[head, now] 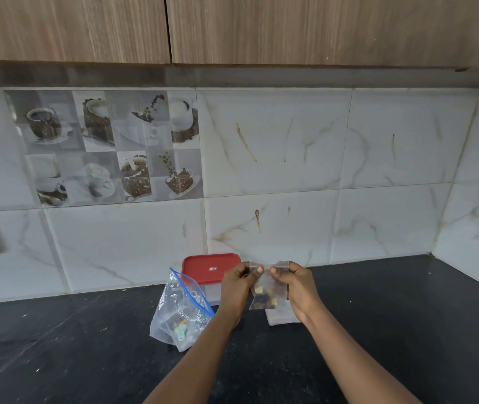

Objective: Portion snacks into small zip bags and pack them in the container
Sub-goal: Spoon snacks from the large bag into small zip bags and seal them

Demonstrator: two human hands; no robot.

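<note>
Closing of one portion in hand, most probably: a small zip bag [267,293] held up in the air above the dark surface [86,345], just in front of the container [214,291], pinched at its top strip from both sides. On the left end of the strip the left hand [233,282], on the right end the right hand [296,287], fingers [257,270] of each curled and clamped on the thin plastic, thumb tips nearly meeting in the middle. Not possible to tell whether the zip is pressed together or open. Inside the bag, at the bottom, a small lumpy heap of snacks, dark and pale pieces mixed; above them clear, soft, slightly wrinkled film. Next move, as a judgement only: to run the pinch along the strip until fully sealed, with even pressure and no squeezing of the contents, then to lay the bag into the container. For that, first to take off the red lid [210,268], now sitting on the clear rectangular box, rigid, smooth, with rounded corners. Just beside the container on the left, a larger zip bag [180,313] with a blue zip line, standing open, crumpled and glossy, only few snacks at its bottom. Under the right hand, flat on the surface, seemingly a small pile of empty bags [282,317]. Surface itself black, matt, speckled like stone.
</note>
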